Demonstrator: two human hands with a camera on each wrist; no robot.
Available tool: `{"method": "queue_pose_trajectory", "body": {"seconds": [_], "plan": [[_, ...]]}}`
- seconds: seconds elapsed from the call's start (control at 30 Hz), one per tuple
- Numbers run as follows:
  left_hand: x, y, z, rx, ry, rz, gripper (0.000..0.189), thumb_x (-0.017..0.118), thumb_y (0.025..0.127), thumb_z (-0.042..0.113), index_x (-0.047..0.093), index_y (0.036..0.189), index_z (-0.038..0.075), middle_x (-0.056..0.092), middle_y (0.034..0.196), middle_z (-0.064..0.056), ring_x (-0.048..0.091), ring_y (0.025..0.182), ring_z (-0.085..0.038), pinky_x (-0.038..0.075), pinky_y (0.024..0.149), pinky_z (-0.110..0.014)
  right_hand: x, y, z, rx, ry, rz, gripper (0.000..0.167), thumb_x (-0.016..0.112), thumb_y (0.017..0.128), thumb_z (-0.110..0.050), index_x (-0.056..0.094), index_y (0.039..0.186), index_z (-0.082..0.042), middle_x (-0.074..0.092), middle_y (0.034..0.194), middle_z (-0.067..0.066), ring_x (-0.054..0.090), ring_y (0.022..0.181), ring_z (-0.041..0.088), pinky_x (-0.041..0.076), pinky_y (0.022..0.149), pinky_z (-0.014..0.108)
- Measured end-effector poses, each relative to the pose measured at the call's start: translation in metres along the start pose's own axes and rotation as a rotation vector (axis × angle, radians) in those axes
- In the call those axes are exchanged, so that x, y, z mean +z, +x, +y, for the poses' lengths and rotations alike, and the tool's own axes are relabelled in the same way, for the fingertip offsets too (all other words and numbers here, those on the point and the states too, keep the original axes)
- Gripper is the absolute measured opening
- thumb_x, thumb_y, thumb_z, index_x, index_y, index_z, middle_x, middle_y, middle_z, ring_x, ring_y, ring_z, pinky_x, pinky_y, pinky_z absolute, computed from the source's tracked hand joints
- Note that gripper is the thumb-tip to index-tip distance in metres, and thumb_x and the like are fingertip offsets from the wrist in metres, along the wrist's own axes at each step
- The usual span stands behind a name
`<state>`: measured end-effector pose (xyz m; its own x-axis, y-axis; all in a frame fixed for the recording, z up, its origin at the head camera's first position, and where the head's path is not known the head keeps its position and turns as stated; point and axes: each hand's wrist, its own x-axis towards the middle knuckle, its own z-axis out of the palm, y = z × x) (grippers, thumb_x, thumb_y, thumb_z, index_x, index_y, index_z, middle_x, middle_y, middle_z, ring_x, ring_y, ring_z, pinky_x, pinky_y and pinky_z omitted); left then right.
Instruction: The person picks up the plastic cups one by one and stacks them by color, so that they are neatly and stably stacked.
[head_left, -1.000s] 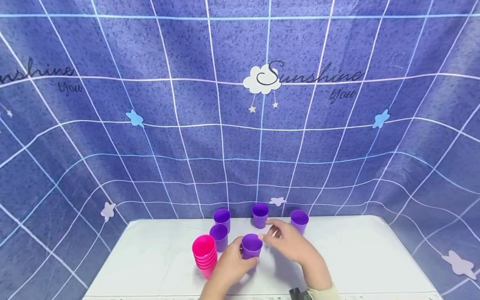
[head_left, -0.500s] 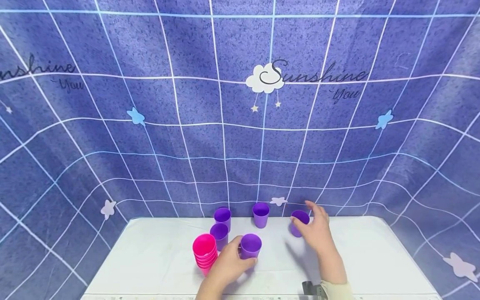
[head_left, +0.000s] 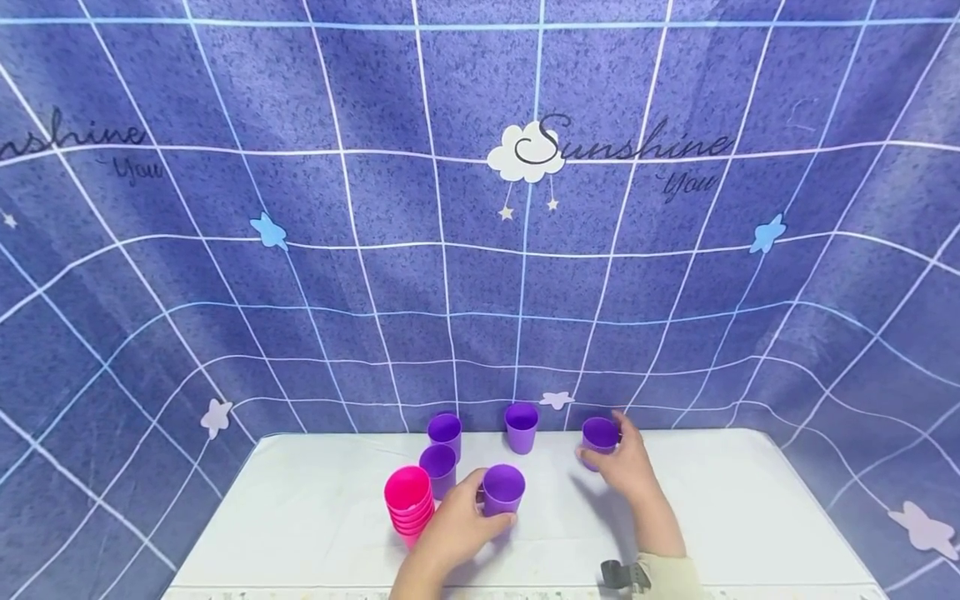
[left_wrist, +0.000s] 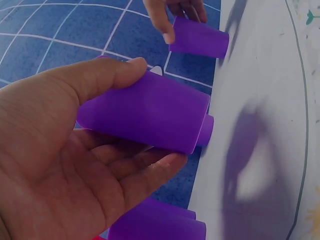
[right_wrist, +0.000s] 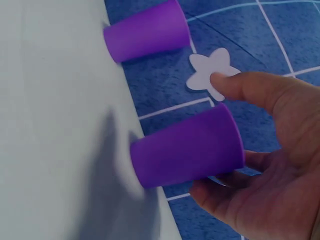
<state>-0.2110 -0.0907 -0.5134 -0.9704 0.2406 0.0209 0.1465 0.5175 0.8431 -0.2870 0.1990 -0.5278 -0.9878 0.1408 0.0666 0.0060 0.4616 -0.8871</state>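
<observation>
Right hand [head_left: 632, 468] shifted from the middle cup [head_left: 504, 490] to the right cup [right_wrist: 187, 150], near the back edge of the desk [head_left: 720, 517]; fingers around it, thumb clear, grasp unclosed. Left hand [head_left: 459, 523] grasps the middle cup, right of the pink stack [head_left: 408, 497]. Three other cups [head_left: 521, 430] stand nearer the back edge.

Blue grid cloth [head_left: 480, 279]: "Sunshine You" [head_left: 637, 148] starting on white cloud [head_left: 510, 162]; left edge, cropped "nshine You" [head_left: 82, 137].
</observation>
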Motion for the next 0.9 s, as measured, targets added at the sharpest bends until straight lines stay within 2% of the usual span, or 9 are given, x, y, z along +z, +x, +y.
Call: {"method": "queue_pose_trajectory", "body": {"seconds": [0.3,0.57,0.8,0.9], "plan": [[-0.001,0.000,-0.003,0.004,0.020,0.012,0.068,0.086,0.085,0.030,0.058,0.142,0.005,0.073,0.129,-0.016,0.069,0.123,-0.041,0.054,0.105,-0.062,0.010,0.000,0.004,0.016,-0.021,0.036,0.096,0.083,0.084,-0.015,0.027,0.158,0.010,0.037,0.157,0.043,0.043,0.143,0.060,0.034,0.121,0.070],[-0.002,0.001,-0.004,-0.003,0.021,0.022,0.072,0.086,0.085,0.031,0.056,0.145,0.005,0.072,0.132,-0.016,0.068,0.125,-0.042,0.053,0.106,-0.063,0.012,-0.001,0.001,0.002,-0.076,0.083,0.080,0.075,0.088,-0.012,0.034,0.151,0.014,0.047,0.147,0.044,0.049,0.138,0.060,0.039,0.118,0.069],[-0.003,0.000,-0.003,-0.020,0.013,0.018,0.071,0.086,0.085,0.033,0.056,0.145,0.008,0.072,0.132,-0.015,0.068,0.124,-0.040,0.053,0.105,-0.063,0.007,-0.007,-0.011,0.010,-0.024,0.053,0.075,0.077,0.090,-0.013,0.038,0.150,0.009,0.052,0.146,0.041,0.054,0.136,0.057,0.043,0.116,0.066],[-0.003,0.000,-0.002,-0.020,0.010,0.018,0.070,0.085,0.086,0.034,0.057,0.145,0.009,0.072,0.133,-0.014,0.068,0.124,-0.040,0.053,0.104,-0.063,0.006,-0.009,-0.020,-0.021,-0.008,0.039,0.073,0.079,0.089,-0.014,0.042,0.148,0.008,0.057,0.142,0.039,0.061,0.129,0.054,0.048,0.112,0.062]]}}
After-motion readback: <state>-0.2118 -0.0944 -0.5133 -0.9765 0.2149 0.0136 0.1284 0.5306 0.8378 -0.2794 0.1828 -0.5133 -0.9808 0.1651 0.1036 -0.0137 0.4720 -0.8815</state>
